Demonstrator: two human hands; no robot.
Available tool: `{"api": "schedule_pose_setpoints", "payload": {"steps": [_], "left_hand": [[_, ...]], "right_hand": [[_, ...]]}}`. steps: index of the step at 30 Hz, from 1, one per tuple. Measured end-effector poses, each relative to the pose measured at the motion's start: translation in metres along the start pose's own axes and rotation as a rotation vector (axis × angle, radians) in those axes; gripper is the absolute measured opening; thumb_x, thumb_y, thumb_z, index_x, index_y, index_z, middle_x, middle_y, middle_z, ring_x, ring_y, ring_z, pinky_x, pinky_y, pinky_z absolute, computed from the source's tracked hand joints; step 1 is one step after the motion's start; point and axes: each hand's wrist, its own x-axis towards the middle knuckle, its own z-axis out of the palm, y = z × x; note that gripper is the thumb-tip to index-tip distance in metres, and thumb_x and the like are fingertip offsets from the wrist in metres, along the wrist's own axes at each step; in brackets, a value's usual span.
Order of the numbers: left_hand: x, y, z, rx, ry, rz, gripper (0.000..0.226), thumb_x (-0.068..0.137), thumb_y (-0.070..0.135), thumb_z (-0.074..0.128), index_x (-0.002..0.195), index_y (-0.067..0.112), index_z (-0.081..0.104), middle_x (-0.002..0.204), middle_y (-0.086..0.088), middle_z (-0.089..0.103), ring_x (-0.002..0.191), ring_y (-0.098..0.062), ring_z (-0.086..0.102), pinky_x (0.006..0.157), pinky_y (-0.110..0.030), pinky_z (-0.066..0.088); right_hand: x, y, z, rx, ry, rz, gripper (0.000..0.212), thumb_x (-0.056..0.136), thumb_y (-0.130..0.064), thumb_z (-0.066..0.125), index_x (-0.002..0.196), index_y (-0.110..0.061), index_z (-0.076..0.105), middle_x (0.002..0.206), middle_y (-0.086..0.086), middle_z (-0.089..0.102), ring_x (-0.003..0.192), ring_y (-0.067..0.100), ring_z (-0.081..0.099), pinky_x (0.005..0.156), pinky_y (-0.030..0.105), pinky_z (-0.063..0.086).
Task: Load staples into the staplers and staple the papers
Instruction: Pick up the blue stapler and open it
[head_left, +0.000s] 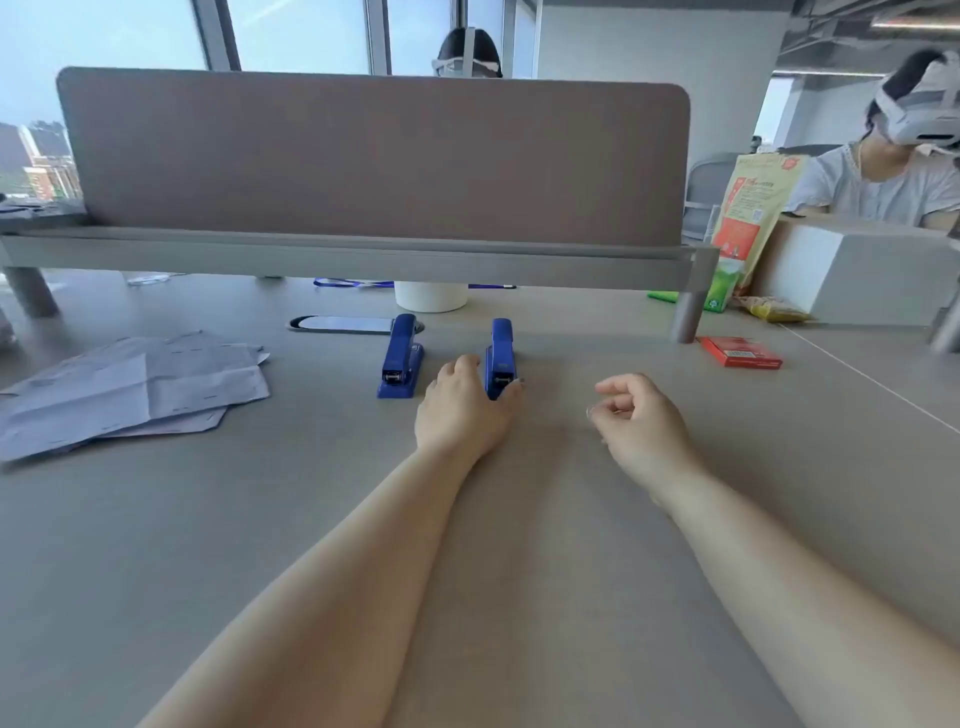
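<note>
Stapler (501, 348) gripped at its front by left hand (460, 405), right hand (639, 421) loosely curled, empty-looking; I'd pin its base before opening.

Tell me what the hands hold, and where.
Left hand grips the right blue stapler by its near end. Right hand is curled; any pinch cannot be told.

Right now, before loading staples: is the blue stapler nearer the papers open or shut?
Shut. The blue stapler sits on the desk, top arm down along its base, no hand touching it.
</note>
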Motion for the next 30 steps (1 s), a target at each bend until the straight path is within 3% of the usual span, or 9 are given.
{"api": "schedule_pose_setpoints", "payload": {"steps": [5, 10, 13, 15, 20, 23, 26, 30], "left_hand": [[0.031, -0.001, 0.01, 0.037, 0.003, 0.015, 0.06, 0.078, 0.062, 0.055, 0.123, 0.022, 0.048, 0.124, 0.002, 0.056, 0.111, -0.023, 0.054, 0.088, -0.041, 0.048], [0.03, 0.0, 0.011, 0.049, 0.017, 0.04, 0.039, 0.084, 0.044, 0.056, 0.114, 0.02, 0.053, 0.114, -0.001, 0.058, 0.101, -0.024, 0.055, 0.075, -0.034, 0.046], [0.02, 0.001, 0.007, 0.005, -0.028, 0.065, 0.033, 0.085, 0.032, 0.054, 0.116, 0.022, 0.055, 0.114, 0.0, 0.058, 0.102, -0.023, 0.055, 0.073, -0.03, 0.041], [0.011, 0.003, 0.002, -0.025, -0.087, 0.12, 0.034, 0.083, 0.025, 0.055, 0.117, 0.025, 0.055, 0.114, 0.002, 0.059, 0.102, -0.022, 0.055, 0.074, -0.029, 0.041], [-0.01, 0.003, -0.008, -0.077, -0.213, 0.182, 0.034, 0.081, 0.017, 0.052, 0.113, 0.029, 0.055, 0.11, 0.005, 0.061, 0.097, -0.019, 0.055, 0.081, -0.033, 0.046], [-0.023, 0.002, -0.014, -0.1, -0.237, 0.187, 0.034, 0.083, 0.014, 0.049, 0.114, 0.029, 0.055, 0.11, 0.007, 0.061, 0.097, -0.015, 0.054, 0.08, -0.03, 0.043], [-0.039, 0.005, -0.022, -0.118, -0.246, 0.194, 0.035, 0.084, 0.012, 0.048, 0.114, 0.028, 0.055, 0.11, 0.008, 0.06, 0.098, -0.014, 0.054, 0.08, -0.028, 0.042], [-0.062, 0.008, -0.025, -0.081, -0.197, 0.2, 0.035, 0.082, 0.016, 0.05, 0.115, 0.029, 0.055, 0.112, 0.007, 0.058, 0.102, -0.017, 0.052, 0.082, -0.028, 0.04]], "right_hand": [[0.018, 0.005, 0.004, 0.021, -0.018, 0.0, 0.018, 0.085, -0.016, 0.059, 0.102, -0.022, 0.055, 0.083, -0.004, 0.062, 0.076, 0.019, 0.059, 0.074, 0.035, 0.05], [0.009, 0.006, 0.001, 0.077, -0.009, 0.02, 0.017, 0.085, -0.016, 0.059, 0.099, -0.024, 0.057, 0.081, -0.005, 0.061, 0.075, 0.013, 0.058, 0.073, 0.032, 0.05], [0.002, 0.003, -0.004, 0.043, 0.002, 0.014, 0.018, 0.086, -0.015, 0.059, 0.101, -0.024, 0.057, 0.081, -0.009, 0.06, 0.071, 0.005, 0.055, 0.063, 0.01, 0.043], [-0.001, -0.001, -0.008, 0.045, 0.021, 0.026, 0.019, 0.086, -0.015, 0.058, 0.103, -0.024, 0.056, 0.085, -0.011, 0.06, 0.074, 0.002, 0.055, 0.058, 0.004, 0.04], [-0.007, -0.001, -0.015, 0.092, 0.085, 0.086, 0.033, 0.084, -0.015, 0.065, 0.114, -0.021, 0.053, 0.111, -0.009, 0.058, 0.1, 0.007, 0.055, 0.079, 0.013, 0.04], [-0.012, -0.002, -0.019, 0.05, -0.04, 0.092, 0.053, 0.083, -0.019, 0.068, 0.13, -0.025, 0.043, 0.125, -0.017, 0.047, 0.117, 0.002, 0.045, 0.096, 0.023, 0.037], [-0.02, -0.005, -0.022, 0.024, -0.163, 0.064, 0.049, 0.084, -0.015, 0.066, 0.128, -0.025, 0.045, 0.119, -0.013, 0.055, 0.112, 0.006, 0.053, 0.096, 0.026, 0.042], [-0.035, -0.007, -0.027, -0.041, -0.19, 0.005, 0.033, 0.084, -0.014, 0.065, 0.112, -0.028, 0.054, 0.106, -0.01, 0.065, 0.102, 0.011, 0.061, 0.092, 0.029, 0.048]]}}
